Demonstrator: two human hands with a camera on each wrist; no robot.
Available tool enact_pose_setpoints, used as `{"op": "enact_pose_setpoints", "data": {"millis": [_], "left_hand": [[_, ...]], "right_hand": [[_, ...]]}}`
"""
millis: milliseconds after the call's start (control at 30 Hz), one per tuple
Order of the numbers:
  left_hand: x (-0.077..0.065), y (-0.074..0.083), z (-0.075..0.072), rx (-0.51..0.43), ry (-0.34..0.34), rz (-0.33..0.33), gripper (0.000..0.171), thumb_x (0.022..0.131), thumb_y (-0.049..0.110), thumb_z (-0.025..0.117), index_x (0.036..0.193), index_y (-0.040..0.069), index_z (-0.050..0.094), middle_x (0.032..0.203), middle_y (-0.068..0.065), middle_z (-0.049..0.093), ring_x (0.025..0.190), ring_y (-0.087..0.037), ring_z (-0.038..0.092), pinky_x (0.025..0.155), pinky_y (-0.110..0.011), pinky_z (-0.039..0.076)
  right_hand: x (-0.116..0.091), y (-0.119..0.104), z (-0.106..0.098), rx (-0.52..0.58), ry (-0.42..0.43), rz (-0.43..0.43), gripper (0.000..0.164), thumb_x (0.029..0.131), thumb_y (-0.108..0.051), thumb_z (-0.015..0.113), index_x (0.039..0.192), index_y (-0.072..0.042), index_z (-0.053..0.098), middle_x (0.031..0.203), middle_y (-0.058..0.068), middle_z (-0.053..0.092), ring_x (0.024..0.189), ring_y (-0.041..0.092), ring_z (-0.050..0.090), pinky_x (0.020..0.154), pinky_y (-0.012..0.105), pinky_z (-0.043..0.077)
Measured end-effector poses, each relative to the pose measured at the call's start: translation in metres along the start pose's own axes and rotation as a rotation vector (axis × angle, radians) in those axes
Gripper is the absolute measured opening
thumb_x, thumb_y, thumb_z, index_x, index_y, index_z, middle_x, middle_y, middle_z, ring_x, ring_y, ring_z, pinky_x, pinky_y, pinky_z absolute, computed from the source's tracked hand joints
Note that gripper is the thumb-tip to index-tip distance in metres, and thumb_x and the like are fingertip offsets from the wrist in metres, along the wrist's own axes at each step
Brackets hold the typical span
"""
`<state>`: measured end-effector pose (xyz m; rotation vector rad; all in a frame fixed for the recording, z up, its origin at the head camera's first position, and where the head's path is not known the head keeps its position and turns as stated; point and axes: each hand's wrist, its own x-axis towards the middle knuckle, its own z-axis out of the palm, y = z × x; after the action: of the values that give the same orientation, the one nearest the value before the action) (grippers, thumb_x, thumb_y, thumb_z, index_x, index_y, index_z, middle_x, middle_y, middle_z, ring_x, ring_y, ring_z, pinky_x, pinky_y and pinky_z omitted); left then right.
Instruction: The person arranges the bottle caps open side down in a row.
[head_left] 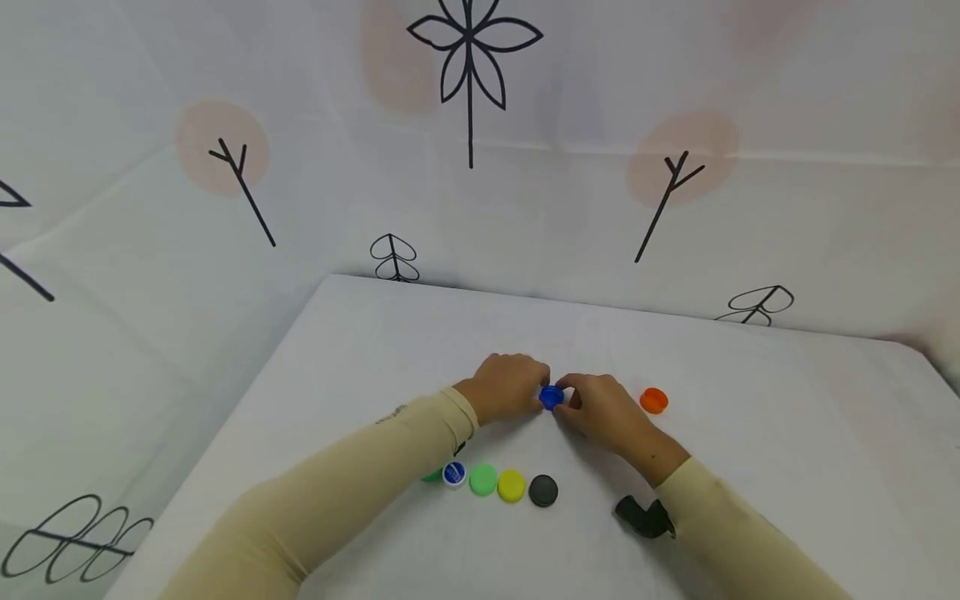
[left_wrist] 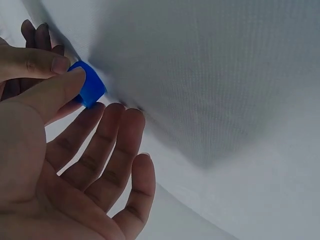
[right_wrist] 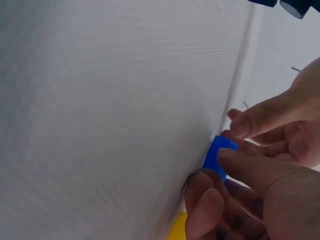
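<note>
A blue bottle cap [head_left: 551, 397] sits between the two hands on the white table, its hollow side showing in the head view. My left hand [head_left: 507, 387] pinches it from the left; in the left wrist view the thumb lies on the cap's side [left_wrist: 92, 86] and the index fingertip touches its lower edge, other fingers spread loosely. From the right, my right hand [head_left: 603, 408] pinches the same cap with thumb and index finger, as the right wrist view shows at the cap's wall [right_wrist: 215, 155].
An orange cap [head_left: 654, 401] lies right of the right hand. Nearer the front runs a row: a partly hidden green cap [head_left: 432, 476], a blue-and-white cap [head_left: 453, 474], a light green cap [head_left: 483, 479], a yellow cap [head_left: 512, 486] and a dark grey cap [head_left: 543, 491]. Printed cloth walls stand behind.
</note>
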<state>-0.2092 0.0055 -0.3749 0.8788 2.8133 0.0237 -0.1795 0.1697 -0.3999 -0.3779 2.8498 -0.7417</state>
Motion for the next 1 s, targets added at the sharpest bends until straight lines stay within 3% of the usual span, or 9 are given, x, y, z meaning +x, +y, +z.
{"op": "enact_pose_setpoints", "data": {"millis": [267,567,800,1000], "left_hand": [[-0.001,0.001,0.003,0.034,0.064,0.036,0.031,0.091,0.035,0.074,0.115,0.015,0.071,0.099,0.004,0.073,0.083,-0.008,0.063,0.074,-0.027,0.054],[-0.001,0.001,0.002,0.013,0.047,0.032,0.032,0.092,0.034,0.073,0.117,0.014,0.07,0.101,0.003,0.073,0.085,-0.009,0.064,0.076,-0.026,0.054],[-0.001,-0.003,0.002,-0.079,0.033,0.033,0.03,0.094,0.031,0.071,0.119,0.015,0.068,0.102,0.004,0.072,0.085,-0.008,0.062,0.075,-0.024,0.051],[-0.002,-0.005,0.0,-0.168,0.088,0.055,0.029,0.095,0.029,0.069,0.12,0.014,0.067,0.109,0.003,0.074,0.092,-0.009,0.065,0.081,-0.023,0.053]], "right_hand": [[-0.001,-0.001,0.001,-0.021,0.01,-0.018,0.03,0.09,-0.013,0.074,0.117,-0.001,0.068,0.076,0.003,0.066,0.063,0.014,0.056,0.06,0.024,0.052],[0.0,-0.002,0.002,-0.026,0.01,-0.004,0.031,0.09,-0.015,0.075,0.117,-0.002,0.068,0.075,0.003,0.066,0.063,0.014,0.056,0.06,0.023,0.051],[-0.002,-0.002,0.0,-0.038,0.03,-0.009,0.032,0.09,-0.016,0.075,0.118,-0.003,0.066,0.079,0.004,0.068,0.066,0.014,0.057,0.064,0.026,0.054],[-0.008,-0.002,-0.008,-0.012,0.086,-0.027,0.034,0.092,-0.02,0.073,0.121,-0.004,0.066,0.097,0.009,0.073,0.073,0.014,0.061,0.067,0.028,0.056]]}}
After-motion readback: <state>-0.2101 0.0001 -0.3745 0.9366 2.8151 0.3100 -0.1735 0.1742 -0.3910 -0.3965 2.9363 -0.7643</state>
